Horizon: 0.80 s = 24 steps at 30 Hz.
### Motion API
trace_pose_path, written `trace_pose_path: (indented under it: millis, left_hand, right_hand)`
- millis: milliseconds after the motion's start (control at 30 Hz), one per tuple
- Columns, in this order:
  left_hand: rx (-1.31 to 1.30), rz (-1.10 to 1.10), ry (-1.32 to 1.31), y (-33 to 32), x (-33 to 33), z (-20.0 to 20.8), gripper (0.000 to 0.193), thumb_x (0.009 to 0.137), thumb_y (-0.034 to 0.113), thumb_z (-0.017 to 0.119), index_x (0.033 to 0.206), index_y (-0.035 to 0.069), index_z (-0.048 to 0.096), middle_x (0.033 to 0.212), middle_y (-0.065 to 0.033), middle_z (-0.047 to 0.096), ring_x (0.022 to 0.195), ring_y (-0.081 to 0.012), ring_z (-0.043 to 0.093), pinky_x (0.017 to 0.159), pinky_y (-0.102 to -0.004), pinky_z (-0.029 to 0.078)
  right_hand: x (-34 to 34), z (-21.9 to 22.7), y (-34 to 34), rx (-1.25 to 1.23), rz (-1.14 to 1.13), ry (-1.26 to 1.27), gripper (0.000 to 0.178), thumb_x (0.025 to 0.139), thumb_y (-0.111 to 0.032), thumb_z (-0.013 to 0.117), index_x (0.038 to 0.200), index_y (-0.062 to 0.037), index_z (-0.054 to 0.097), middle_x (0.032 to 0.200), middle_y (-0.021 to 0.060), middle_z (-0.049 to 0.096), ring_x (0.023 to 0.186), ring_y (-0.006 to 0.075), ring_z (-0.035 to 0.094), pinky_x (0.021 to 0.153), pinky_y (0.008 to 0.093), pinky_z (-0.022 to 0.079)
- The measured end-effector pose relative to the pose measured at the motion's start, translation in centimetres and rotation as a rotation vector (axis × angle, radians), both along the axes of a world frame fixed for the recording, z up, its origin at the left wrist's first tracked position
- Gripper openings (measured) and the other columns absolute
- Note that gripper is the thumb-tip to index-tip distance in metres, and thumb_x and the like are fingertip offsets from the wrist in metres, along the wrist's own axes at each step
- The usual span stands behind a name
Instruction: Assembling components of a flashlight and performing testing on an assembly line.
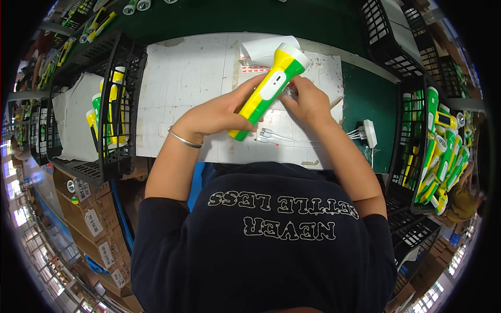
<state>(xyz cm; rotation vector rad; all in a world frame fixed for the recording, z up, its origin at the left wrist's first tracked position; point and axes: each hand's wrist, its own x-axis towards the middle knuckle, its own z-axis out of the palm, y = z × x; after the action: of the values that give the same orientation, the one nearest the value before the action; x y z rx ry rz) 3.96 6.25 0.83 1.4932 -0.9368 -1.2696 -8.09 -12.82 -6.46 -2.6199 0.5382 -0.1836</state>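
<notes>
My left hand (216, 112) grips a yellow, green and white flashlight (269, 86) around its lower body, lens end pointing up and to the right. A silver bangle sits on that wrist. Just right of the flashlight, my right hand (308, 101) touches its side with fingers curled; what lies under them is hidden. Both hands hover over a white paper-covered work surface (182, 83). White cables (284, 138) lie on the surface below the flashlight.
A black crate (112, 120) at left holds a few flashlights. Black crates (438, 151) at right hold several more. A white charger block (369, 133) lies near the right edge of the white surface. A white paper roll (261, 49) lies behind the flashlight. Cardboard boxes stand lower left.
</notes>
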Motion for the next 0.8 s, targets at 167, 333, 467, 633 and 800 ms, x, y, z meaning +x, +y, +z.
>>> trace_pose_path:
  millis: [167, 333, 467, 633, 800]
  left_hand:
    - [-0.083, 0.013, 0.58, 0.3, -0.2, -0.4, 0.1, 0.054, -0.001, 0.047, 0.145, 0.007, 0.006, 0.137, -0.0143, 0.029, 0.121, -0.022, 0.037, 0.101, -0.0305, 0.031]
    - [-0.179, 0.049, 0.626, -0.2, 0.0, -1.8, 0.099, 0.055, -0.002, 0.047, 0.144, 0.004, 0.004, 0.143, -0.0153, 0.022, 0.132, -0.0236, 0.025, 0.105, -0.0309, 0.025]
    - [-0.09, 0.068, 0.287, -2.0, -0.9, -2.2, 0.093, 0.064, 0.0, 0.054, 0.143, 0.002, 0.006, 0.143, -0.0193, 0.021, 0.132, -0.0259, 0.025, 0.104, -0.0315, 0.026]
    - [-0.084, 0.062, -0.101, -3.7, -2.3, -3.1, 0.086, 0.073, 0.009, 0.062, 0.142, 0.003, 0.01, 0.139, -0.0226, 0.025, 0.128, -0.0285, 0.031, 0.101, -0.0353, 0.032]
    - [-0.061, 0.149, -0.475, -3.9, -3.6, -2.8, 0.082, 0.073, 0.004, 0.059, 0.141, 0.004, 0.013, 0.121, -0.026, 0.037, 0.113, -0.0373, 0.042, 0.095, -0.0383, 0.038]
  right_hand:
    - [-0.1, -0.3, -0.6, 0.1, 0.022, -0.097, 0.023, 0.08, -0.027, 0.062, 0.086, -0.005, 0.059, 0.078, 0.0079, 0.061, 0.071, 0.0206, 0.061, 0.063, 0.034, 0.047]
    - [-2.0, 3.0, -1.8, 0.964, -0.002, -0.217, 0.019, 0.084, -0.017, 0.063, 0.091, 0.0003, 0.058, 0.074, 0.0007, 0.059, 0.068, 0.006, 0.054, 0.065, 0.0204, 0.044]
    - [-3.2, 5.1, -2.1, 1.059, 0.009, -0.294, 0.023, 0.085, -0.015, 0.062, 0.099, 0.0029, 0.058, 0.08, 0.0033, 0.062, 0.075, 0.0079, 0.058, 0.071, 0.0202, 0.046]
    - [-3.5, 4.9, -2.0, 0.992, -0.049, -0.304, 0.022, 0.084, -0.014, 0.062, 0.097, 0.0044, 0.061, 0.083, 0.0057, 0.064, 0.075, 0.0087, 0.06, 0.07, 0.0204, 0.046]
    - [-3.5, 4.9, -2.0, 0.951, -0.104, -0.255, 0.021, 0.082, -0.018, 0.064, 0.086, 0.0026, 0.064, 0.073, 0.004, 0.063, 0.069, 0.0066, 0.057, 0.064, 0.0202, 0.044]
